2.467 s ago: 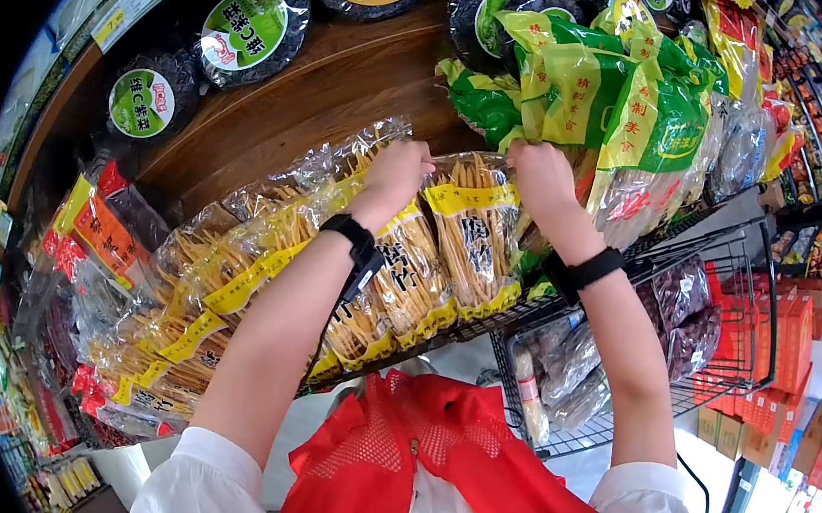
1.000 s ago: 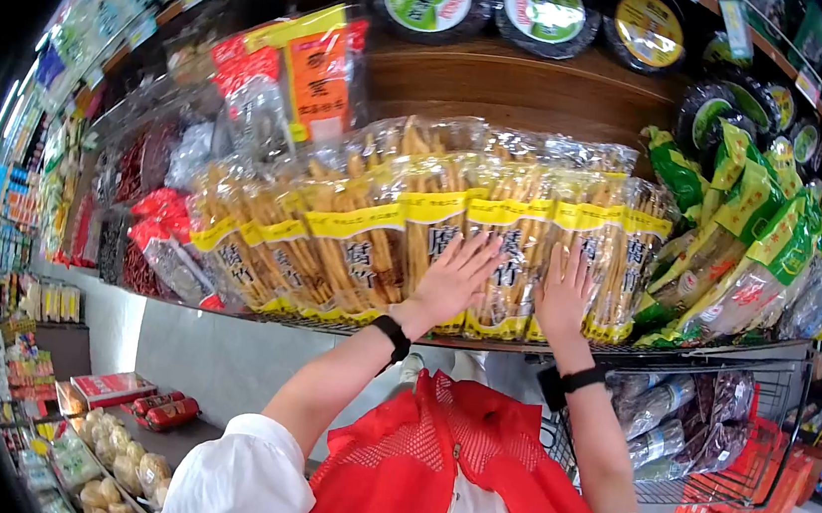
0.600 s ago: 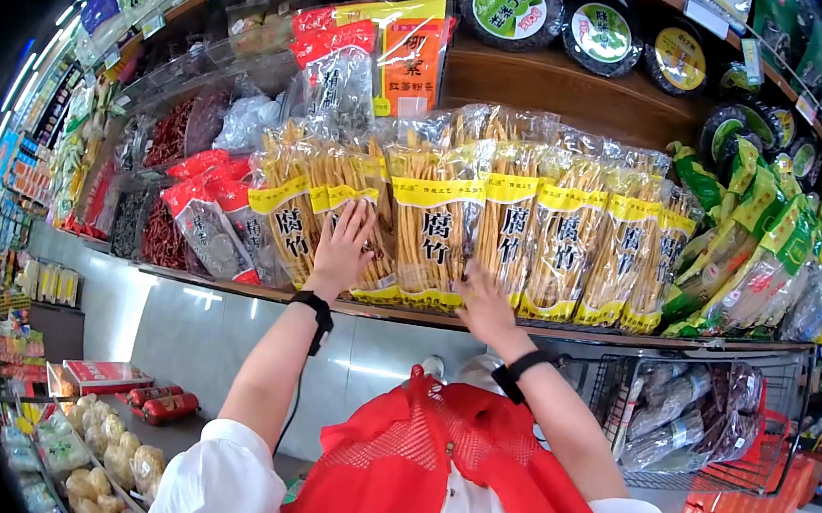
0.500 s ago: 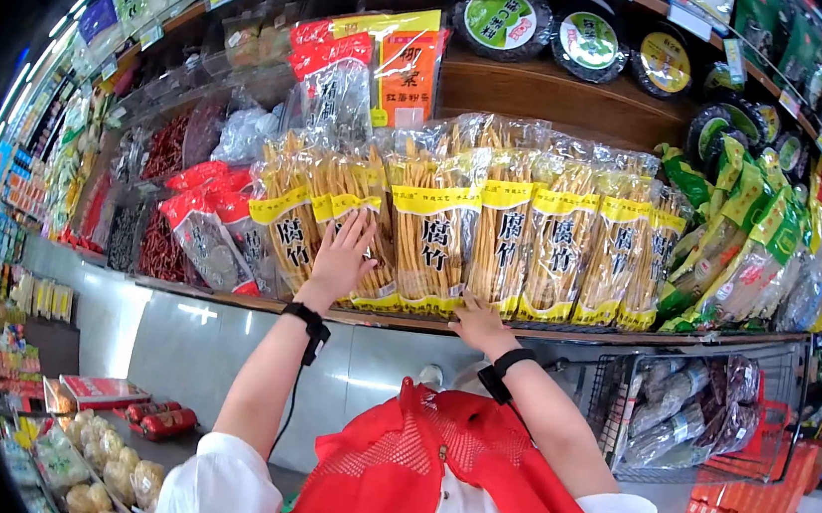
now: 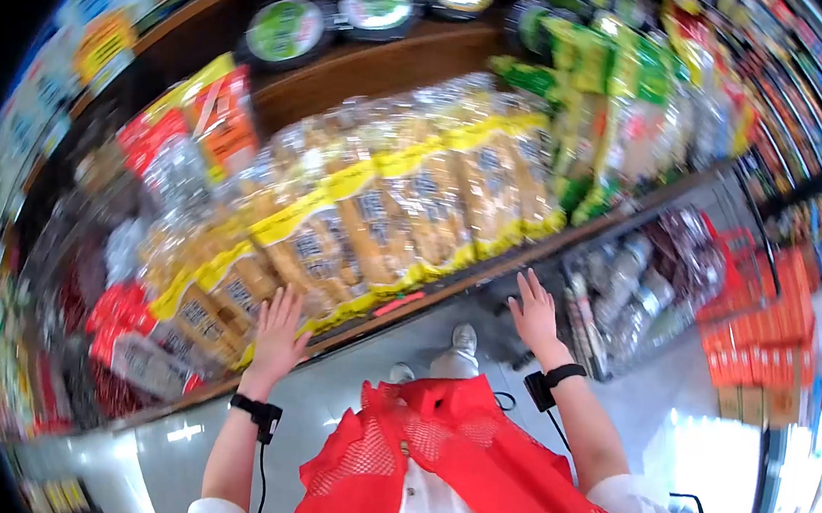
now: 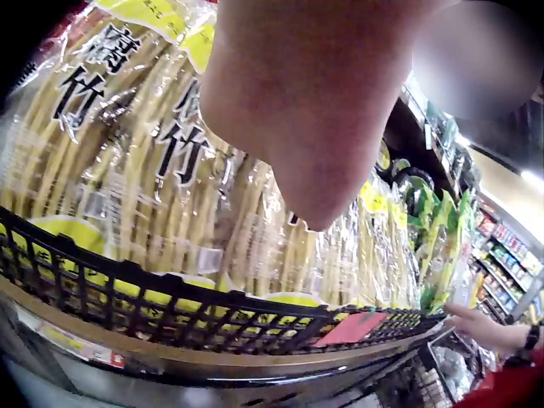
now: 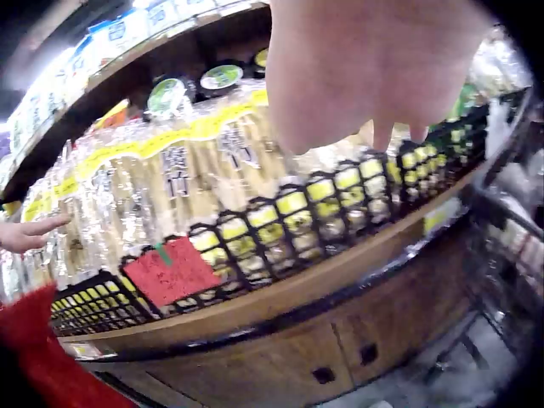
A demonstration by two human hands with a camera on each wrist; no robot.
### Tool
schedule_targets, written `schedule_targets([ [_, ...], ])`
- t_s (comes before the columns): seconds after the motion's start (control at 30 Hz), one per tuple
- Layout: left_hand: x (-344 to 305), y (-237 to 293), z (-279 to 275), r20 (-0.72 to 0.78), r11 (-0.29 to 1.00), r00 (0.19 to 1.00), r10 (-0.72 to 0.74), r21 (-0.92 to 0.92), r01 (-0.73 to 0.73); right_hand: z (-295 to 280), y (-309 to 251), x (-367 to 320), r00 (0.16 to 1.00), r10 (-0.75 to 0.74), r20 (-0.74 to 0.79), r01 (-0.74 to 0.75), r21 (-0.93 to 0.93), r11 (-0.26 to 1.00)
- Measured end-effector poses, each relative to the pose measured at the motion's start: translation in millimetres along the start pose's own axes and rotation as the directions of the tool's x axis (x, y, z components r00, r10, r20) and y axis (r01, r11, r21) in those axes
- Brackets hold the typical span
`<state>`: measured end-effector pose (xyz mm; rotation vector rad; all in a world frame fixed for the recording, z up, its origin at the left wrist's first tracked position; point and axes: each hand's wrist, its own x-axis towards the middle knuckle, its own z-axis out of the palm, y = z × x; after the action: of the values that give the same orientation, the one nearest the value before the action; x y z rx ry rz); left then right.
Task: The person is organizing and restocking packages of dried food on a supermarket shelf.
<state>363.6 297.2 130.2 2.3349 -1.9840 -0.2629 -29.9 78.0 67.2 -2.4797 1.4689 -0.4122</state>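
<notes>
A row of clear bags of dried bean curd sticks [image 5: 365, 222] with yellow bands stands along the shelf, in the head view's middle. My left hand [image 5: 278, 341] is at the front lower edge of the row, fingers extended, overlapping the bags in the head view and holding nothing. My right hand [image 5: 537, 315] is apart from the bags, spread in front of the shelf edge beside the shopping cart, with nothing in it. In the right wrist view, a black mesh guard [image 7: 289, 217] runs along the bags' bottoms, with a red card [image 7: 172, 272] on it.
Green-and-yellow bags [image 5: 599, 86] stand right of the row; red-and-orange packets [image 5: 220, 121] stand behind its left part. Round dark packs [image 5: 284, 31] line the back. A wire shopping cart [image 5: 764, 279] with bagged goods stands at right, near red boxes [image 5: 764, 334].
Earlier, both hands gripped the bags' tops, then lay flat on their fronts. Since half a second ago, the right hand has left the row toward the cart. The head view has turned and tilted.
</notes>
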Motion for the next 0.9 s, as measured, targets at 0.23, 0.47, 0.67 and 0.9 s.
schedule_targets([
  [0.23,81,55,10,0.081,0.97,0.967,0.241,0.006,-0.242,-15,100,-125,0.884,0.467,0.04,-0.466,-0.023,0.884],
  [0.47,172,191,30,0.115,0.858,0.851,0.513,-0.061,-0.509,-35,160,-205,0.715,0.699,0.017,-0.695,0.121,0.709],
  [0.67,221,345,63,0.171,0.731,0.711,0.682,-0.169,-0.661,-73,248,-173,0.677,0.727,-0.114,-0.668,0.317,0.673],
  [0.9,244,456,116,0.288,0.734,0.675,0.679,-0.281,-0.619,-41,354,-94,0.635,0.756,-0.155,-0.659,0.402,0.636],
])
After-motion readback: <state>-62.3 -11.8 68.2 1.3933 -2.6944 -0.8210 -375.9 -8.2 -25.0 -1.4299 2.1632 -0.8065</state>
